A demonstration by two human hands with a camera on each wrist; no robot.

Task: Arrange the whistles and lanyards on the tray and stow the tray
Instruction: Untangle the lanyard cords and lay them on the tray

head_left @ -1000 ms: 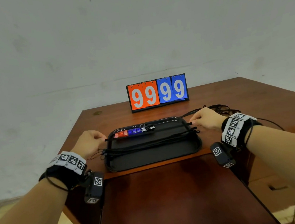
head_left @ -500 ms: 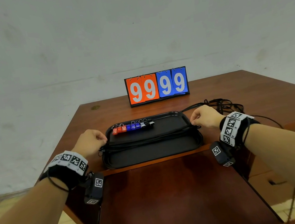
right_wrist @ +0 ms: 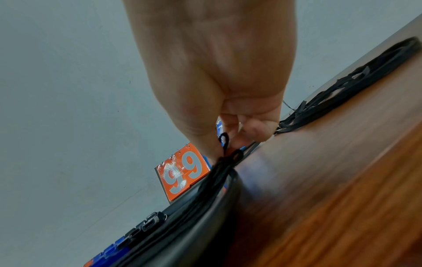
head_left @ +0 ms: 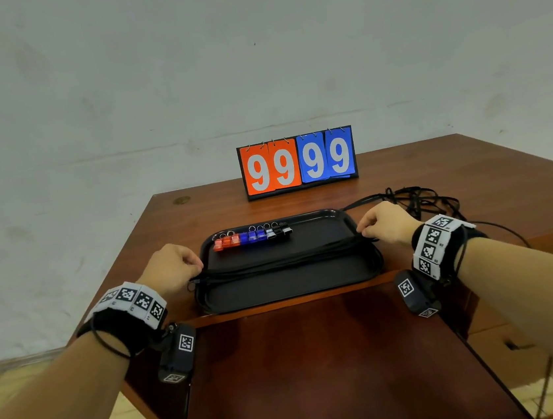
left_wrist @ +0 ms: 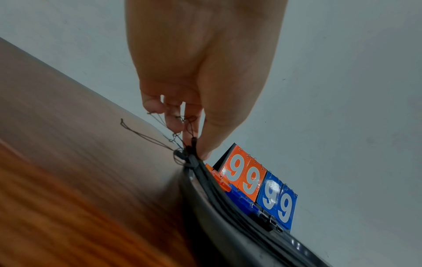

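A black tray (head_left: 287, 285) lies on the brown table. A row of red, blue and black whistles (head_left: 252, 238) sits along its far edge. A bundle of black lanyards (head_left: 281, 263) stretches across the tray from side to side. My left hand (head_left: 171, 267) pinches the bundle's left end (left_wrist: 190, 155) at the tray's left rim. My right hand (head_left: 385, 222) pinches the right end (right_wrist: 226, 159) at the right rim.
A flip scoreboard (head_left: 297, 162) reading 99 99 stands behind the tray. A loose tangle of more black lanyards (head_left: 418, 198) lies on the table right of the tray. A lower dark wooden surface (head_left: 321, 376) lies in front of the table.
Both hands have lowered the stretched lanyard bundle onto the tray's middle. The head view has tilted, so the table appears lower in the frame.
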